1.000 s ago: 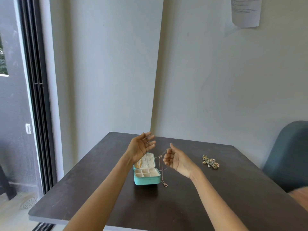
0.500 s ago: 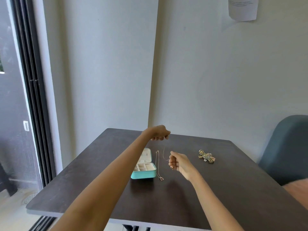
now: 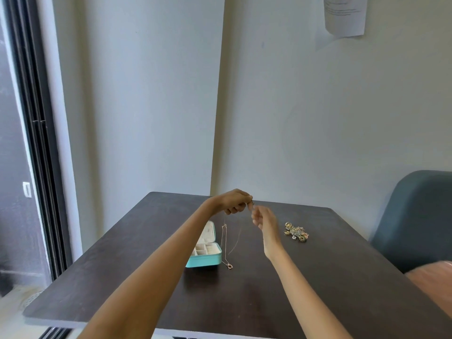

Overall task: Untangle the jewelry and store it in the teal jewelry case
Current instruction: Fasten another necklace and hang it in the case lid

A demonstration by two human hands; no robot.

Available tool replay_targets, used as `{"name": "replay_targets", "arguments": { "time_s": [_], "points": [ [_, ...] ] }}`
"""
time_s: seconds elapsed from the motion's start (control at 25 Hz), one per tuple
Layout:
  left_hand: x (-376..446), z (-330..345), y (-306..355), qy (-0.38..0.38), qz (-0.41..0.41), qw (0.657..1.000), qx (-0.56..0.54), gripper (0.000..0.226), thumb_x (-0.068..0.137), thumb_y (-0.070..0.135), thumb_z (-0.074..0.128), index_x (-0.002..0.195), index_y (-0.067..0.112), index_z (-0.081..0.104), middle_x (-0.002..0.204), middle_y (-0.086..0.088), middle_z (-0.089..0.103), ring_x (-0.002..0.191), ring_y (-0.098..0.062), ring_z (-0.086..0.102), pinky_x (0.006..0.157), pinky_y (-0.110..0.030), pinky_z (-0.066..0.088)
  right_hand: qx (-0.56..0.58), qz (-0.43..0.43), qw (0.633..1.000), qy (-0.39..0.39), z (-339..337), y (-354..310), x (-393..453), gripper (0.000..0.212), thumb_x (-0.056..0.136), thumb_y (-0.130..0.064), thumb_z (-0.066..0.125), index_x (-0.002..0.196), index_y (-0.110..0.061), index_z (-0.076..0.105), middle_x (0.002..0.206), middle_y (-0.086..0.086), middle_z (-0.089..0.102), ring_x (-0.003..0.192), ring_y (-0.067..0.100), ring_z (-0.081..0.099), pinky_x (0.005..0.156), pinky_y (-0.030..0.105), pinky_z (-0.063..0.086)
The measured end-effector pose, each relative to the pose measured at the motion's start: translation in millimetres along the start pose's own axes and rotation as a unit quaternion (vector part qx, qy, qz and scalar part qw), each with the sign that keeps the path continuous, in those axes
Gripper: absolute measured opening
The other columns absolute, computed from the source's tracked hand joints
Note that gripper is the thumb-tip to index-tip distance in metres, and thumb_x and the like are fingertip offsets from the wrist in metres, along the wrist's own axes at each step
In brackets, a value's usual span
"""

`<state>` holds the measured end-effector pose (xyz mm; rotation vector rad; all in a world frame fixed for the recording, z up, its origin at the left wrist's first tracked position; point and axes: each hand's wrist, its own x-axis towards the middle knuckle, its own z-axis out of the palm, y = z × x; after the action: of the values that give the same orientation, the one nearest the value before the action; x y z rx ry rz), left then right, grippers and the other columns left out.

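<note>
Filling a pale-walled corner, dark table [image 3: 318,277]; left hand [image 3: 234,201] grip pinching necklace [image 3: 226,243], right hand [image 3: 265,220] unclear.

Landmark = jewelry case [image 3: 205,255], open, on the worktop [image 3: 318,277] left of centre. Necklace [image 3: 225,243] hangs just right of the case, pendant touching the worktop by its front right corner. Left hand [image 3: 236,200] and right hand [image 3: 263,220] meet above and right of the case, chain running up to them. Jewelry pile [image 3: 296,232] lies well right of the case, slightly behind. Chair [image 3: 413,216] stands far right, off the worktop.
</note>
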<state>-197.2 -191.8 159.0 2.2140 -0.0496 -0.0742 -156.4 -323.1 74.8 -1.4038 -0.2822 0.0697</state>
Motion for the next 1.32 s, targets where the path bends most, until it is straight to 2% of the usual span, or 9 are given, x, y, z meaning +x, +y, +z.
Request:
{"name": "replay_targets", "arguments": {
  "time_s": [0.16,0.32,0.44,0.52,0.6,0.76,0.92,1.12,1.32],
  "points": [
    [-3.3,-6.5,-4.3,0.039,0.019,0.985,-0.169,0.033,0.101,0.031,0.037,0.078,0.014,0.054,0.048,0.007,0.028,0.041,-0.007,0.022,0.039,-0.017,0.019,0.048,-0.024,0.989,-0.138,7.5,-24.3,-4.4,0.025,0.100,-0.030,0.043,0.099,-0.014,0.062,0.056,-0.004,0.045,0.052,0.008,0.046,0.068,0.028,0.049],
    [-11.9,-19.7,-8.7,0.084,0.065,0.878,-0.466,0.032,0.100,0.031,0.039,0.074,0.015,0.049,0.049,0.005,0.046,0.042,-0.009,0.044,0.039,-0.018,0.036,-0.032,-0.055,0.990,-0.125,9.2,-16.8,-10.8,0.020,0.100,-0.021,0.043,0.098,-0.006,0.057,0.053,-0.007,0.026,0.044,0.005,0.026,0.048,0.021,0.034],
    [-14.9,-27.3,-13.5,0.105,0.127,0.800,-0.577,0.035,0.101,0.025,0.037,0.073,0.012,0.053,0.088,-0.009,0.072,0.080,-0.022,0.069,0.075,-0.030,0.057,-0.107,-0.036,0.979,-0.168,13.6,-13.7,-19.3,0.025,0.101,-0.027,0.041,0.099,-0.011,0.061,0.056,-0.006,0.028,0.043,0.004,0.024,0.043,0.019,0.025],
    [-15.9,-27.1,-22.2,0.128,0.132,0.818,-0.546,0.034,0.101,0.024,0.037,0.077,0.010,0.057,0.105,-0.013,0.068,0.096,-0.028,0.066,0.088,-0.037,0.052,-0.195,-0.047,0.958,-0.203,20.4,-18.4,-27.8,0.025,0.101,-0.027,0.042,0.098,-0.015,0.064,0.050,-0.013,0.033,0.041,0.002,0.028,0.042,0.015,0.023],
    [-16.4,-20.9,-35.1,0.142,0.105,0.890,-0.421,0.033,0.101,0.024,0.037,0.084,0.010,0.061,0.105,-0.010,0.067,0.090,-0.024,0.067,0.080,-0.034,0.054,-0.254,-0.092,0.940,-0.207,28.7,-24.9,-29.6,0.024,0.099,-0.023,0.046,0.090,-0.018,0.067,0.043,-0.017,0.043,0.040,-0.001,0.037,0.044,0.012,0.027],
    [-25.9,-7.7,-50.8,0.101,0.054,0.948,-0.298,0.035,0.102,0.026,0.036,0.090,0.005,0.061,0.073,-0.009,0.063,0.053,-0.016,0.061,0.052,-0.025,0.051,-0.268,-0.155,0.939,-0.150,37.4,-40.3,-15.9,0.027,0.091,-0.030,0.059,0.068,-0.021,0.066,0.063,-0.013,0.058,0.055,0.000,0.044,0.058,0.022,0.034],
    [-33.4,-5.4,-49.2,0.015,0.009,0.969,-0.247,0.047,0.102,0.038,0.029,0.077,0.011,0.058,0.046,0.004,0.034,0.036,-0.008,0.028,0.040,-0.021,0.030,-0.227,-0.160,0.955,-0.100,30.4,-51.5,-11.5,0.027,0.088,-0.035,0.062,0.067,-0.018,0.065,0.057,-0.004,0.053,0.054,0.008,0.039,0.054,0.023,0.031],
    [-38.0,-7.6,-44.7,-0.073,0.046,0.888,-0.453,0.042,0.093,0.043,0.041,0.061,0.017,0.048,0.043,0.008,0.031,0.033,-0.004,0.025,0.032,-0.015,0.017,-0.100,-0.064,0.991,-0.062,21.1,-41.1,-10.8,0.026,0.095,-0.031,0.054,0.077,-0.014,0.058,0.045,-0.011,0.027,0.037,0.004,0.022,0.037,0.018,0.018],
    [-32.3,-7.1,-51.9,0.039,0.099,0.812,-0.574,0.031,0.099,0.022,0.039,0.072,0.012,0.052,0.089,-0.010,0.073,0.070,-0.020,0.071,0.059,-0.026,0.058,-0.195,-0.040,0.972,-0.128,24.0,-13.9,-24.0,0.025,0.099,-0.026,0.044,0.083,-0.015,0.060,0.053,-0.006,0.034,0.038,0.002,0.028,0.038,0.017,0.021]
  ]
}}
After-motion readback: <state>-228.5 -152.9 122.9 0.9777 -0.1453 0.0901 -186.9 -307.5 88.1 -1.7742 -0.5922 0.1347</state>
